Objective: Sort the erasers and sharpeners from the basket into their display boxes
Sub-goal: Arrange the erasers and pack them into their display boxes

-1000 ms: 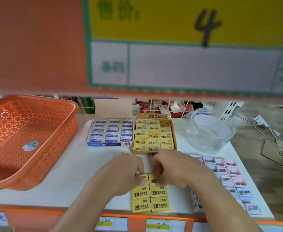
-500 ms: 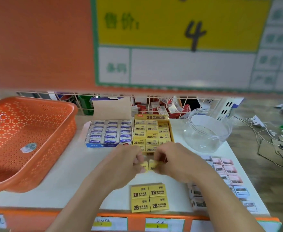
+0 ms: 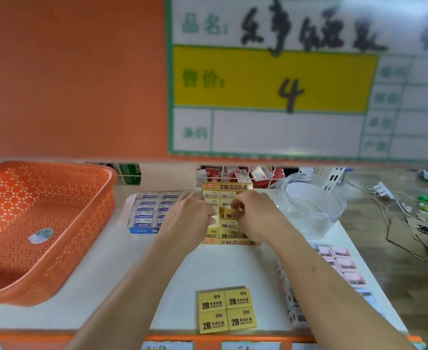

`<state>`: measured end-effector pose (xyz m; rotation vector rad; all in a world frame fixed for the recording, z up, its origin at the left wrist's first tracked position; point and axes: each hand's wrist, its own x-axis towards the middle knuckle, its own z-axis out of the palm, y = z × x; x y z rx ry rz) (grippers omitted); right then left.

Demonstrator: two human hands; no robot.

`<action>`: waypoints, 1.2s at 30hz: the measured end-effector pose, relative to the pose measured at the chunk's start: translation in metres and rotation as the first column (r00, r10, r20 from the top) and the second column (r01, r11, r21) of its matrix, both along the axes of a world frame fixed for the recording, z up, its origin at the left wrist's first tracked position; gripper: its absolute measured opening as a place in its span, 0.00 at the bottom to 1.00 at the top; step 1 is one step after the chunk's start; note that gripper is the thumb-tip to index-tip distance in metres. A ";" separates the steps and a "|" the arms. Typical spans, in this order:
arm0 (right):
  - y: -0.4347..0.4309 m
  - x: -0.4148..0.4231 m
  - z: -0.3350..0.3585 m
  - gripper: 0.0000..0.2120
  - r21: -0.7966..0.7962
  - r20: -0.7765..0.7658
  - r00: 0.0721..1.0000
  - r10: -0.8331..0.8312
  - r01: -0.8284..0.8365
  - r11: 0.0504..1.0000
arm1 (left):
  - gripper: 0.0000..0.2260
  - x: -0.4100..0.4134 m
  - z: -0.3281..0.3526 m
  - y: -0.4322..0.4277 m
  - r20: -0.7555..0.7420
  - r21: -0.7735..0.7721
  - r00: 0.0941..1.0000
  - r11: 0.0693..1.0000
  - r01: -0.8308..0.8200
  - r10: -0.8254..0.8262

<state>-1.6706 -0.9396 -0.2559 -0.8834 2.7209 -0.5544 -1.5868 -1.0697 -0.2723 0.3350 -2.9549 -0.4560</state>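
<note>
Both hands are over the yellow 2B eraser display box (image 3: pixel 226 187) at the back of the white table. My right hand (image 3: pixel 254 215) pinches a yellow eraser (image 3: pixel 229 212) above the box's rows. My left hand (image 3: pixel 187 218) holds another yellow eraser (image 3: pixel 214 219) beside it. Several yellow 2B erasers (image 3: pixel 226 310) lie in a square block near the front edge. A blue eraser display box (image 3: pixel 144 215) sits left of the yellow one. Pink and white sharpeners (image 3: pixel 341 263) lie along the table's right side. The orange basket (image 3: pixel 51 223) stands at the left, with only a sticker visible on its floor.
A clear plastic jar (image 3: pixel 311 205) stands right of the yellow box. An orange shelf board with a price label (image 3: pixel 271 79) hangs overhead. A wire rack (image 3: pixel 238 173) of red and white boxes runs behind. Cables (image 3: pixel 397 210) lie on the floor at right.
Both hands lifted two yellow erasers from the front block and carried them away from me to the yellow display box. The camera tilted upward.
</note>
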 end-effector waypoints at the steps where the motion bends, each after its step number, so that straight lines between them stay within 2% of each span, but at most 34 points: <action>1: -0.001 0.000 0.000 0.13 0.012 0.004 1.000 0.009 -0.009 1.000 | 0.10 0.001 -0.001 -0.001 0.000 -0.017 1.000 1.000 -0.006 0.006; 8: -0.004 -0.005 -0.007 0.14 -0.042 -0.048 0.999 -0.018 0.016 0.999 | 0.15 0.007 0.002 -0.002 0.101 -0.115 0.994 0.992 0.043 -0.031; 16: -0.005 -0.007 -0.012 0.16 0.038 -0.083 0.995 0.048 -0.045 0.998 | 0.12 0.008 0.003 -0.003 0.108 -0.171 0.993 0.983 0.063 -0.045; 20: -0.005 -0.004 -0.013 0.16 0.022 -0.127 0.990 0.061 -0.059 0.998 | 0.09 0.009 0.002 -0.002 0.016 -0.072 1.000 0.997 0.009 -0.007; 24: -0.005 -0.003 -0.012 0.13 0.007 -0.153 0.987 0.043 -0.043 0.999 | 0.08 0.007 -0.004 -0.004 0.020 0.003 0.999 1.000 -0.028 0.028; 27: 0.001 0.000 -0.008 0.10 -0.048 -0.138 0.990 0.020 -0.027 0.998 | 0.10 0.013 -0.001 -0.001 -0.014 0.019 1.000 1.000 0.020 -0.020; 30: 0.014 0.012 0.006 0.03 -0.097 -0.026 0.997 0.070 -0.072 0.993 | 0.09 0.026 0.006 0.006 -0.103 0.054 0.991 0.995 0.089 -0.083; 32: 0.022 0.023 0.014 0.03 -0.031 0.132 0.973 0.187 -0.185 0.982 | 0.06 0.037 0.009 0.012 -0.075 0.130 0.989 0.982 0.140 -0.131; 35: 0.031 0.037 0.013 0.03 0.133 0.307 0.918 0.249 -0.301 0.944 | 0.02 0.051 0.010 0.017 0.193 0.255 0.960 0.955 0.149 -0.201; 36: 0.032 0.040 0.011 0.03 0.182 0.322 0.911 0.257 -0.325 0.928 | 0.05 0.054 0.009 0.017 0.293 0.315 0.932 0.942 0.119 -0.215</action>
